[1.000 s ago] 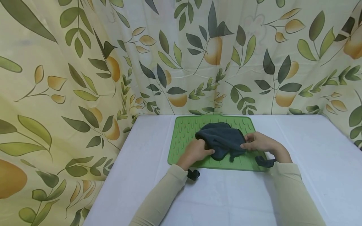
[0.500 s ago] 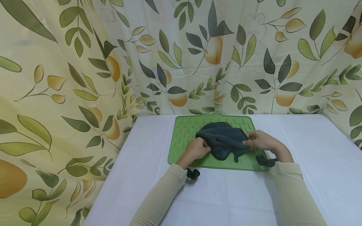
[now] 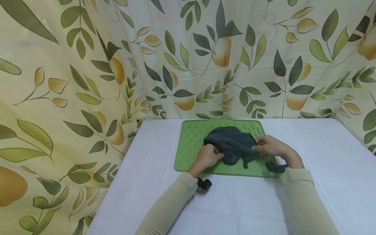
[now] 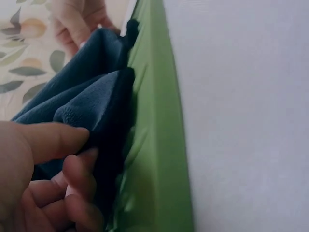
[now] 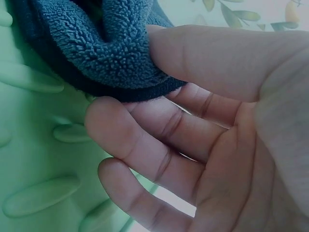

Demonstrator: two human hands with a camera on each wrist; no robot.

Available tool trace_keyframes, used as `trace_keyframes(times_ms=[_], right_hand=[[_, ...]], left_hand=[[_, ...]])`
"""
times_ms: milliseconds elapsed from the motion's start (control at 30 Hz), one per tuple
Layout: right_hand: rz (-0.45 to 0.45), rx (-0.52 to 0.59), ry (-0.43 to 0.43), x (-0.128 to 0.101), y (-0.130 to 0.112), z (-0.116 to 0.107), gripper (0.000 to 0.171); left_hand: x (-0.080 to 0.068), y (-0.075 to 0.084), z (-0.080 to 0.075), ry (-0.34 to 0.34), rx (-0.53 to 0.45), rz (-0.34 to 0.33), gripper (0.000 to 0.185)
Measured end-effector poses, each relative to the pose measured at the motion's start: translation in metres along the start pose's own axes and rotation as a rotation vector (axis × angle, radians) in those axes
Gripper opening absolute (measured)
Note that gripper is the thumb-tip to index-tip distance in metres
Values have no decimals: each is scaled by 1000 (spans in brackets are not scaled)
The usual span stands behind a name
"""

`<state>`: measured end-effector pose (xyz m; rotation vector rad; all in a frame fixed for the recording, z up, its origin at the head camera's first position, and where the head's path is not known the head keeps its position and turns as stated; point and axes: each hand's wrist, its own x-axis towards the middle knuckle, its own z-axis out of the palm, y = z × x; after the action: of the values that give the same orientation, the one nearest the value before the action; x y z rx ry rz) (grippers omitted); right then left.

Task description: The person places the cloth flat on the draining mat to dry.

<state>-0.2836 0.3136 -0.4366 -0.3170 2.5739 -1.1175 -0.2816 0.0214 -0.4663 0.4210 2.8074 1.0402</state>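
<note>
Printed leaves and orange fruit cover the curtain [image 3: 182, 58] behind and to the left of the mat [image 3: 188, 150], and I see the white worktop [image 3: 235, 202] spreading out around it. Green and studded with raised oval bumps, the mat carries the cloth [image 3: 230, 142], a dark blue bundle lying rumpled over its middle and reaching toward its right side. One small tab of cloth hangs down toward the mat's near edge.

Both forearms come in from the near side of the mat, in beige sleeves [image 3: 167, 205]. I have the left hand [image 3: 207, 156] over the mat's near left part, its arm slanting forward and inward. From the left wrist I can make out thumb and forefinger pinching the cloth's near edge, the other fingers curled below.

My right hand [image 3: 273, 147] sits at the mat's right edge, bent sharply inward at the wrist. Close up, I get the thumb on top of the cloth's fleecy face and fingers under its dark border, so that corner is pinched; two further fingers extend free, loosely bent above the mat.

Each wrist wears a black mount [image 3: 204, 184]: the left one juts out just short of the mat, the right one overlaps its near right corner.
</note>
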Motion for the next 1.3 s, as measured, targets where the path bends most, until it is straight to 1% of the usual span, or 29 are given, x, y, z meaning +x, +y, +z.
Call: trace_keyframes(times_ms=[67,133,233,300,433,533,667,800,933,1100,1233,1300], right_hand=[[3,-14,4,0,0,-1,21],[14,-21,9,-1,0,-2,22],[25,-19,17,-2,1,-4,23],[32,-7,21,-3,2,-6,25],[43,-2,41,-4,6,-9,25],[58,-15,59,-6,7,-11,25],[59,-27,74,-8,9,-13,24],[59,-32,81,-10,11,-15,24],[61,-32,86,-12,12,-18,25],[52,-7,88,-14,10,-19,25],[49,6,86,-16,8,-20,25],[47,4,86,-16,7,-20,25]], left_hand=[[1,-2,-3,-6,-17,1,26],[3,-4,-8,-25,-43,-3,35],[5,-7,-20,-63,-99,-19,43],[6,-11,-29,-77,-130,-43,41],[7,-22,-48,-96,-178,-82,28],[9,-31,-61,-109,-214,-73,23],[10,-41,-76,-104,-204,-48,21],[11,-51,-86,-87,-175,-42,22],[11,-57,-94,-71,-197,-50,22],[12,-65,-102,-74,-289,-78,19],[13,-67,-108,-79,-384,-101,16],[12,-68,-110,-87,-417,-109,15]])
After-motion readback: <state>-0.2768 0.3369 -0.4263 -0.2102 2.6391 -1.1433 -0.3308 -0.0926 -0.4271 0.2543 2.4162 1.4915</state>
